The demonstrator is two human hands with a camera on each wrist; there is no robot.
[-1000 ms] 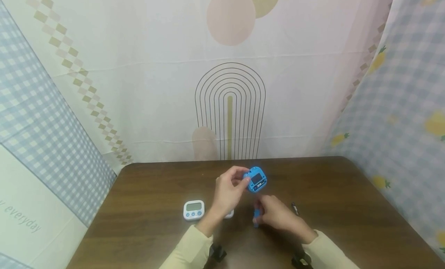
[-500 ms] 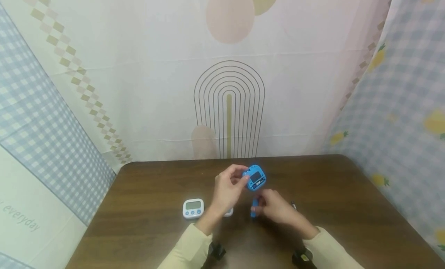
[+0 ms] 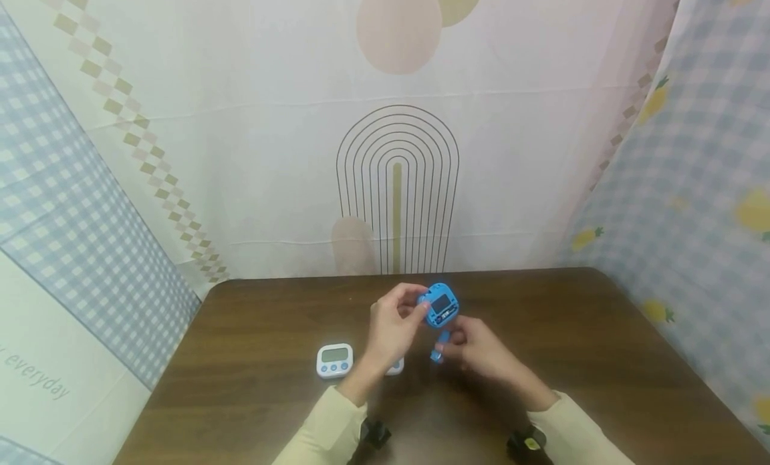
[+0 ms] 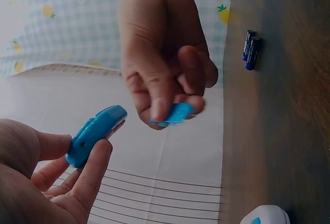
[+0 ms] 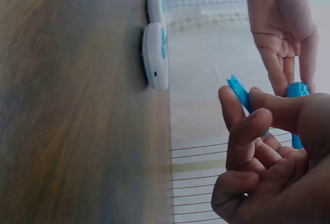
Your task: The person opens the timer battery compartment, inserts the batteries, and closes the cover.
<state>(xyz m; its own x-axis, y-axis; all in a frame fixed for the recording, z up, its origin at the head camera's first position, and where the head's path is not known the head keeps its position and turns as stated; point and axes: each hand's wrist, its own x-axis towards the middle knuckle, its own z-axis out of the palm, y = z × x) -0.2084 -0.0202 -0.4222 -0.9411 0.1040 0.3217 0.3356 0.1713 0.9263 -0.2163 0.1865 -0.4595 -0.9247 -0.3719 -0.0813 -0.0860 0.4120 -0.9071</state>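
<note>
My left hand holds a blue digital timer above the table by its left edge. The timer's back is turned up toward the head view, with the battery compartment uncovered and what looks like a battery inside. Just below it, my right hand pinches a small blue battery cover between thumb and index finger. In the right wrist view the cover is tilted and its far end sticks out past the fingertips. Timer and cover are close but apart in the left wrist view.
A white timer with blue buttons lies face up on the brown table. A second white timer is mostly hidden behind my left forearm. Two dark batteries lie on the table, hidden in the head view. Patterned cloth hangs behind.
My right hand has risen with the battery cover toward the timer, and the cover has tilted. The left hand and timer have barely moved. The battery seen on the right is now hidden.
</note>
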